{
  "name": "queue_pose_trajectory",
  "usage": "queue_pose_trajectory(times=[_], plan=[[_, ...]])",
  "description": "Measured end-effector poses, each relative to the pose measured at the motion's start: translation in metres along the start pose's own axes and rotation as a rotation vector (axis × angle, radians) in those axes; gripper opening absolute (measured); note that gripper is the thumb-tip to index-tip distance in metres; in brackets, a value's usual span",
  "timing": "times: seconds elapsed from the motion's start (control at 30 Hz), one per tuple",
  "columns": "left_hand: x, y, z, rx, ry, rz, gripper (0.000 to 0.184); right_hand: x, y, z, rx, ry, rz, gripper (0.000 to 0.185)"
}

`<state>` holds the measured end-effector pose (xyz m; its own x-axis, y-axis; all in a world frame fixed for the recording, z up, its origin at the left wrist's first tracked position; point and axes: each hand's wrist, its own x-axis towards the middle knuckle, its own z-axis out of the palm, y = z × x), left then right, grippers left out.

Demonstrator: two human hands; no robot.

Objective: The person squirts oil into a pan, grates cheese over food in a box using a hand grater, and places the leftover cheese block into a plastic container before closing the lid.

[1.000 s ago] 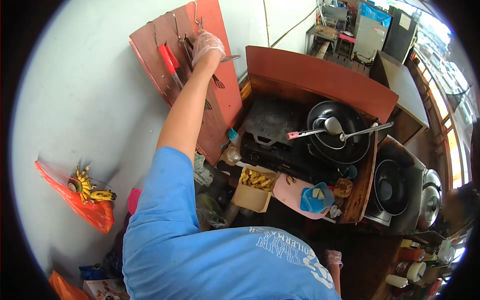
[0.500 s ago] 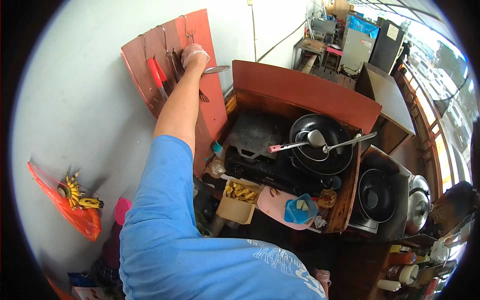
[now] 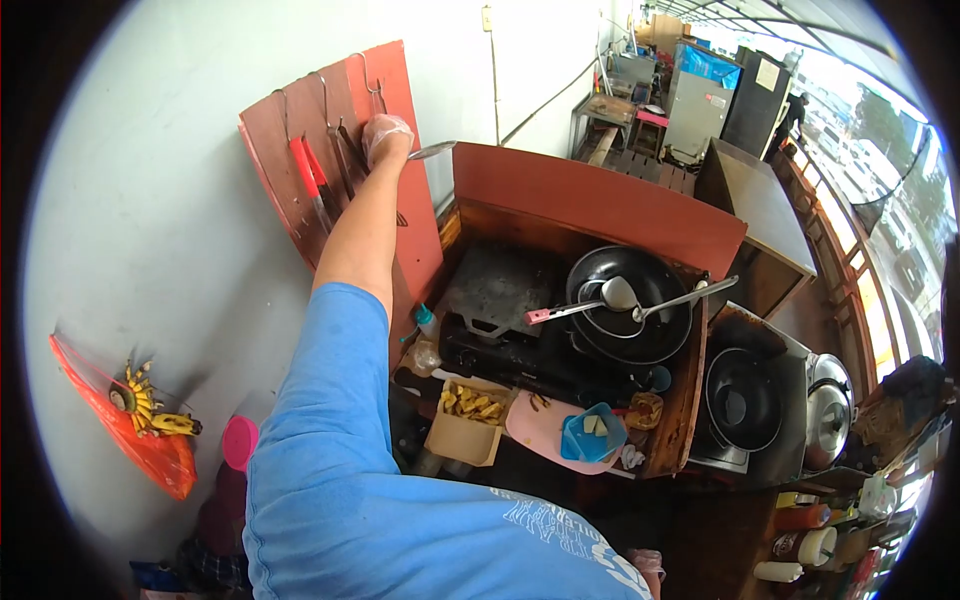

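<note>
My left hand (image 3: 386, 140), in a clear plastic glove, is raised to the red board on the wall. Its fingers look closed around a metal utensil (image 3: 432, 151), whose flat head juts out to the right, seen nearly edge-on. A wire hook (image 3: 372, 85) is just above the hand. Beside it hang red-handled tongs (image 3: 311, 168) and other dark utensils. My right hand (image 3: 648, 563), also gloved, shows only partly at the bottom, by my shirt hem; its fingers are hidden.
A wok (image 3: 655, 335) holding a spatula and a ladle sits on the black stove, beside a flat griddle (image 3: 497, 287). In front are a box of cut food (image 3: 462, 442) and a blue container (image 3: 592, 436) on a pink board. A second pan (image 3: 742, 400) stands right.
The view has shifted slightly, so the stove appears a little lower and further left. My left hand stays at the hanging utensil; its head appears slightly more tilted.
</note>
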<state>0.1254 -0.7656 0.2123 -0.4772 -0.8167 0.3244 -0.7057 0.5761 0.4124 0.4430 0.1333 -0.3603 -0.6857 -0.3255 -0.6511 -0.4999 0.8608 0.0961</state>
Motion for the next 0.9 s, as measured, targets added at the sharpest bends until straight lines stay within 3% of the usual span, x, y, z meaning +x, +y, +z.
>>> queue_pose_trajectory(times=[0.07,0.2,0.27,0.3,0.37,0.4,0.47,0.53,0.6,0.63,0.67,0.8,0.83,0.9], plan=[[0.016,-0.006,0.016,0.411,0.046,0.119,0.025,-0.002,-0.001,-0.010,0.022,0.007,-0.010,0.032],[-0.012,-0.002,-0.003,0.312,0.126,0.217,0.028,-0.007,0.004,-0.033,0.076,0.030,-0.072,0.031],[-0.031,0.001,-0.013,-0.691,0.052,-0.101,0.037,-0.012,0.015,-0.053,0.103,0.073,-0.189,0.031],[-0.021,0.003,-0.014,-0.796,-0.027,-0.126,0.031,-0.019,0.020,-0.077,0.240,0.046,-0.188,0.031],[-0.045,0.014,-0.044,-0.850,-0.061,-0.132,0.031,-0.059,0.012,-0.176,1.053,-0.193,0.400,0.036],[-0.053,0.017,-0.057,-0.906,-0.092,-0.134,0.032,-0.060,0.023,-0.200,1.084,-0.211,0.456,0.038],[-0.036,0.018,-0.057,-1.031,-0.132,-0.128,0.034,-0.098,0.018,-0.313,1.078,-0.144,0.381,0.033],[-0.029,0.020,-0.062,-1.131,-0.186,-0.087,0.032,-0.128,0.018,-0.400,1.007,0.082,0.136,0.033],[-0.019,0.015,-0.063,-1.156,-0.232,-0.033,0.033,-0.136,0.011,-0.461,1.195,0.425,-0.403,0.037],[-0.028,0.019,-0.074,-1.166,-0.230,0.020,0.033,-0.149,0.003,-0.506,1.047,0.417,-0.462,0.040],[-0.045,0.024,-0.091,-1.174,-0.228,0.074,0.033,-0.145,-0.016,-0.535,1.034,0.562,-0.558,0.041],[-0.121,0.010,-0.151,-1.025,-0.180,0.071,0.035,-0.098,-0.086,-0.647,0.839,0.723,-0.600,0.028],[-0.127,-0.009,-0.140,-1.130,-0.133,0.185,0.036,-0.096,-0.121,-0.679,0.677,0.816,-0.616,0.029],[-0.168,-0.050,-0.143,-0.986,-0.143,0.226,0.037,-0.050,-0.180,-0.725,0.664,0.804,-0.706,0.031]])
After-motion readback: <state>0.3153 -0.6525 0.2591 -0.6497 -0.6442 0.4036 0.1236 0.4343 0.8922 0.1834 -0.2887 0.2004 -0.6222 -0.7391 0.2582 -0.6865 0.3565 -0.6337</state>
